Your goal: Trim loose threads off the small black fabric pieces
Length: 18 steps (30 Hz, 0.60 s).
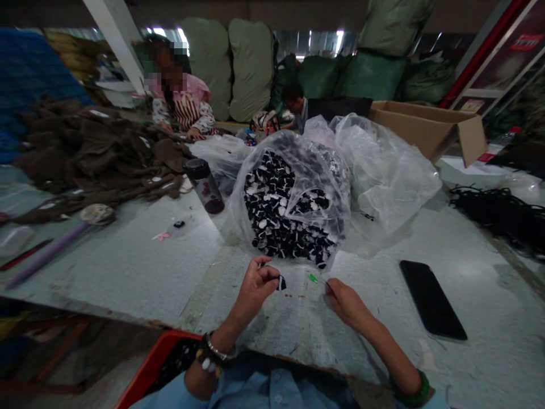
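Black and white, a small piece [281,282] sits pinched in your left hand [254,289], just apart from the green-tipped needle [313,278] held closed in your right hand [349,307]. Below them, a red crate [157,355] meets the table [128,272] edge. On the table lie a black phone [432,299] to your right and, ahead, a clear plastic bag [383,182] heaped with similar pieces [276,210]. Farther off are a cardboard box [426,128] and a co-worker [183,108] in a pink top.
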Each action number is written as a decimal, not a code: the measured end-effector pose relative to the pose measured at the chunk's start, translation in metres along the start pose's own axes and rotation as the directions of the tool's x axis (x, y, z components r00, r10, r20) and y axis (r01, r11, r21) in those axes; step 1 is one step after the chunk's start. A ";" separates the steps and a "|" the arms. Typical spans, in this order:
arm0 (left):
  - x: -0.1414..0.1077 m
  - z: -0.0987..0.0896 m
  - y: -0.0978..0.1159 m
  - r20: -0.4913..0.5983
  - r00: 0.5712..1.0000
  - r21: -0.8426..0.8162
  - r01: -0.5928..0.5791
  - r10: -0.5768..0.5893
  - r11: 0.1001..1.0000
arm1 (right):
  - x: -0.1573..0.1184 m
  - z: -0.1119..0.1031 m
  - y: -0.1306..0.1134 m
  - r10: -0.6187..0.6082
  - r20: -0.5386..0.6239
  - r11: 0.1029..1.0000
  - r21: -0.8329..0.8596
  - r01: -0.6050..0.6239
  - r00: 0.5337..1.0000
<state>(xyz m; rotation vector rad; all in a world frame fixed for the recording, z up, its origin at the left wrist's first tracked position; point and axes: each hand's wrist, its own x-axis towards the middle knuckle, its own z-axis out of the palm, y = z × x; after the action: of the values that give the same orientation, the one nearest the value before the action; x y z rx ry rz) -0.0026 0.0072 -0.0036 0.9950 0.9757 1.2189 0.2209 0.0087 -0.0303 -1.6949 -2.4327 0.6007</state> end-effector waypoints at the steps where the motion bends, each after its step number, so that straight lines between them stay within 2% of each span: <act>1: 0.000 0.000 0.001 0.015 1.000 -0.022 0.005 -0.005 1.000 | 0.000 -0.002 -0.006 -0.049 -0.019 0.990 0.132 0.051 0.999; 3: 0.001 0.000 0.003 0.045 0.999 -0.052 0.015 -0.013 0.999 | 0.000 -0.007 -0.019 -0.104 -0.042 0.939 0.324 0.112 0.994; 7: 0.001 0.002 0.005 0.101 0.994 -0.101 0.059 -0.049 0.993 | 0.002 -0.023 -0.046 -0.218 -0.048 0.857 0.469 0.215 0.975; 11: 0.001 0.004 0.006 0.129 0.986 -0.145 0.128 -0.110 0.981 | 0.004 -0.031 -0.058 -0.208 -0.141 0.842 0.477 0.251 0.968; 18: 0.002 0.005 0.005 0.223 0.956 -0.108 0.219 -0.191 0.970 | 0.002 -0.029 -0.063 -0.274 -0.140 0.854 0.419 0.307 0.952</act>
<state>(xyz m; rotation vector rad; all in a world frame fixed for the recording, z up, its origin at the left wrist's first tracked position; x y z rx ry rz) 0.0015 0.0089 0.0022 0.8755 0.7993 0.9695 0.1744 -0.0003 0.0196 -1.1254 -2.2162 0.9314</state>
